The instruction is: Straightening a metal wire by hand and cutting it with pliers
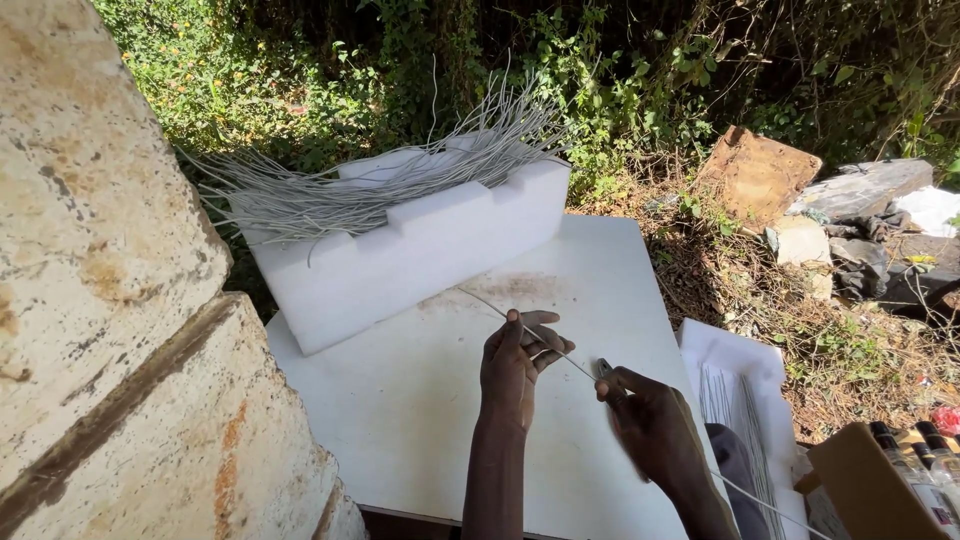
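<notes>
My left hand [515, 365] pinches a thin grey wire [485, 303] that runs from the white board up toward the foam block. Just to its right, my right hand [650, 425] grips a small metal tool [603, 368] at the same wire, whose tail trails off to the lower right. Both hands hover above the white board [400, 400]. A white foam block [420, 245] stands at the board's far side, carrying a thick bundle of grey wires [370, 180].
A large stone wall [100, 280] fills the left. Bushes and rubble lie behind and to the right. Beside the board lies a white sheet [735, 375] with several cut wires, and a cardboard box [880, 480] with bottles sits at lower right.
</notes>
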